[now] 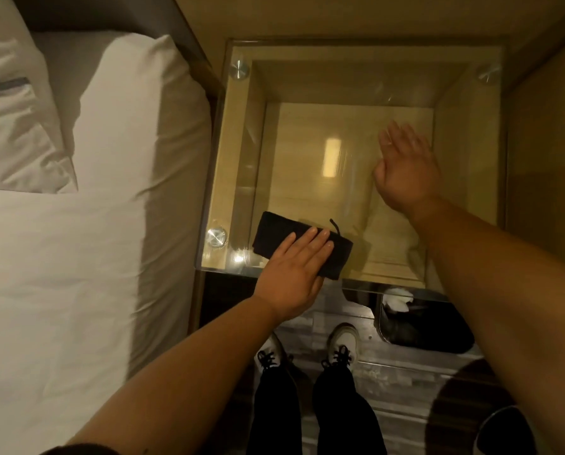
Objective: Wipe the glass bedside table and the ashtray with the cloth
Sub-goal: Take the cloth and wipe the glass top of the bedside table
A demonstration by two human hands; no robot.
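Observation:
The glass bedside table [347, 77] has a clear top on a pale wooden box frame with round metal studs at its corners. A folded black cloth [276, 233] lies on the glass near the front left corner. My left hand [296, 267] lies flat on the cloth, fingers together, pressing it down. My right hand [404, 169] hovers over the right middle of the glass, fingers spread, holding nothing. No ashtray is in view.
A bed with white sheet and pillows [87, 159] stands close on the left. A dark bin with white paper [422, 323] sits on the floor under the table's front right. My shoes [342, 343] stand on grey flooring. Wooden walls enclose the table behind and right.

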